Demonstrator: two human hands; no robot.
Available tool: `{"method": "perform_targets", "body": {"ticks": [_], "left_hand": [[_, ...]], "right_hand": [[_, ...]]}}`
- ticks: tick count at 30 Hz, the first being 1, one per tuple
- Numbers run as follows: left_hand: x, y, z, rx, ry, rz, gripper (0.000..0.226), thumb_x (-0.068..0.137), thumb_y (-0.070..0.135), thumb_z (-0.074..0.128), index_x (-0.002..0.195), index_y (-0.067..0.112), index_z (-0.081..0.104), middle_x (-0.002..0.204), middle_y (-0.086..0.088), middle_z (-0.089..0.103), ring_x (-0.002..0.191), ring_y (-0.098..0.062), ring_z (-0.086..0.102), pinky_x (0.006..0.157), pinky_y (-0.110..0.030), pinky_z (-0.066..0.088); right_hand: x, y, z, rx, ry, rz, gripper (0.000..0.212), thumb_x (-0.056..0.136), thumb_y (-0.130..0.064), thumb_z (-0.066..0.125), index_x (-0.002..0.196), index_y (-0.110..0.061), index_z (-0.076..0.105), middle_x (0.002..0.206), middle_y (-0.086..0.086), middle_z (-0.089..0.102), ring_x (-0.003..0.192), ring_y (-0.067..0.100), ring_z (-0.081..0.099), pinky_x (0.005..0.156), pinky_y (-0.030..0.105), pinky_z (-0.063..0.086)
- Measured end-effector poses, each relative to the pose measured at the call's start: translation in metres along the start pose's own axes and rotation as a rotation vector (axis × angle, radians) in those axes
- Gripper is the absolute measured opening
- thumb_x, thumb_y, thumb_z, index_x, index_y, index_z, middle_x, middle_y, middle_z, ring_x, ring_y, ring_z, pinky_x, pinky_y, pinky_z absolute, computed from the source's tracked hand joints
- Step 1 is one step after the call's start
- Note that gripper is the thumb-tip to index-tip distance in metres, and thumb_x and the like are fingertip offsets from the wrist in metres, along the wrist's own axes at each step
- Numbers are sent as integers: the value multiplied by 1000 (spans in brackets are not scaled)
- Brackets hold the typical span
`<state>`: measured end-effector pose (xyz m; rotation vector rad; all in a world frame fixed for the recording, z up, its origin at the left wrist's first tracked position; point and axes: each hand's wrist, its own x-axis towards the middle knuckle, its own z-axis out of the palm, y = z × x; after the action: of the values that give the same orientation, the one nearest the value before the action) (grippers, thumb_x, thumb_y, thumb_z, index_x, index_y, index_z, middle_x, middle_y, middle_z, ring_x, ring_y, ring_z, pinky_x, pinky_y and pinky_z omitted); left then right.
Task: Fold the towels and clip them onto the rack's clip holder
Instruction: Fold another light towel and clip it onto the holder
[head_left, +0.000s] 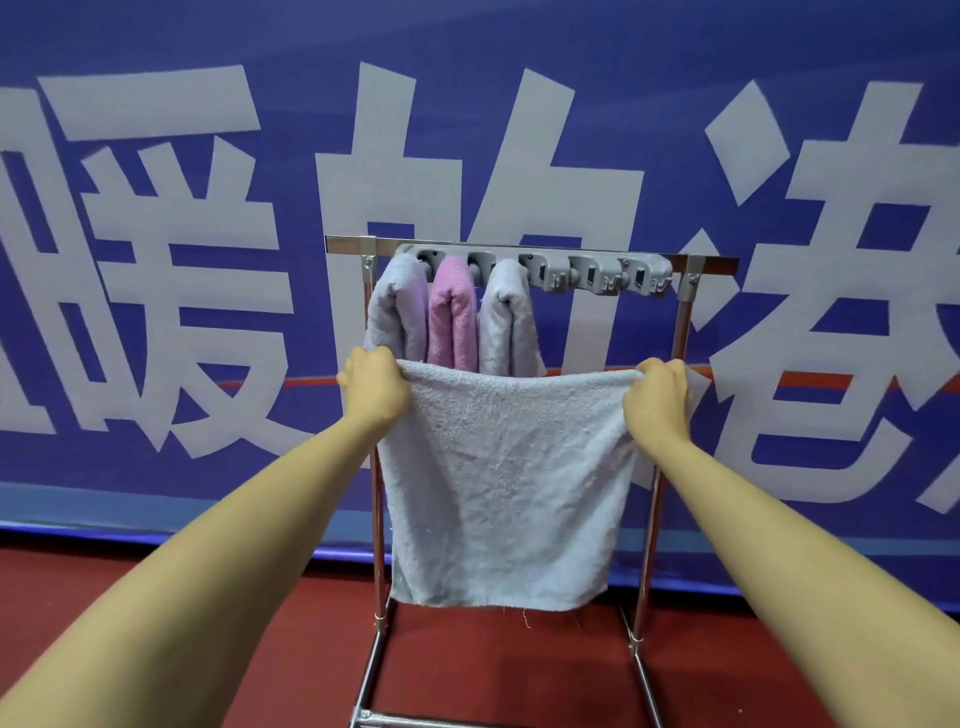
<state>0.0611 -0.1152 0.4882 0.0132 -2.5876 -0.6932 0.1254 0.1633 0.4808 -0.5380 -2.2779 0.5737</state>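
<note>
Fingers curled: left hand (375, 387) and right hand (657, 400) pinch top corners of light blue towel (506, 488), spread before rack (680, 332). 3 folded towels (454, 317) hang in clip holder (582, 273).

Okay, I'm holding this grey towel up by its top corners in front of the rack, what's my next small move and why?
Probably bring your left hand and right hand together to fold the grey towel in half. It hangs open and flat, while the three clipped towels on the clip holder are narrow folds; the free clips look too small for an unfolded towel.
</note>
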Motion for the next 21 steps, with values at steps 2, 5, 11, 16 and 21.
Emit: {"method": "perform_targets", "body": {"ticks": [2,5,11,16,21], "left_hand": [[1,-2,-1,87,40,38,19,84,-3,41,91,0,59,109,-23,51,100,-41,48,85,-43,38],[7,-4,-4,241,107,55,15,87,1,46,91,0,61,111,-18,49,102,-36,45,85,-39,37],[18,-2,-15,280,108,146,19,79,-6,43,70,11,44,83,-14,62,69,-30,43,76,-35,28],[25,4,-28,254,143,177,15,84,-5,44,80,9,45,88,-16,61,73,-31,43,78,-36,30],[24,8,-30,304,111,179,13,87,-3,46,96,5,49,103,-20,58,92,-38,54,84,-39,33]], "right_hand": [[1,-1,-4,-119,21,-57,20,91,-2,50,108,-1,61,113,19,52,101,34,52,87,41,46],[3,-1,-7,-221,113,-141,15,88,-4,54,100,-7,63,112,14,49,102,31,45,91,38,36],[21,-14,-20,103,51,12,20,91,-3,46,93,-8,66,102,10,60,82,26,54,62,32,39],[30,-25,-34,206,29,-30,23,88,7,42,100,2,61,104,14,57,86,25,50,68,32,39],[31,-24,-31,42,-101,-151,31,87,-3,47,117,2,56,123,18,39,107,34,47,85,38,43]]}}
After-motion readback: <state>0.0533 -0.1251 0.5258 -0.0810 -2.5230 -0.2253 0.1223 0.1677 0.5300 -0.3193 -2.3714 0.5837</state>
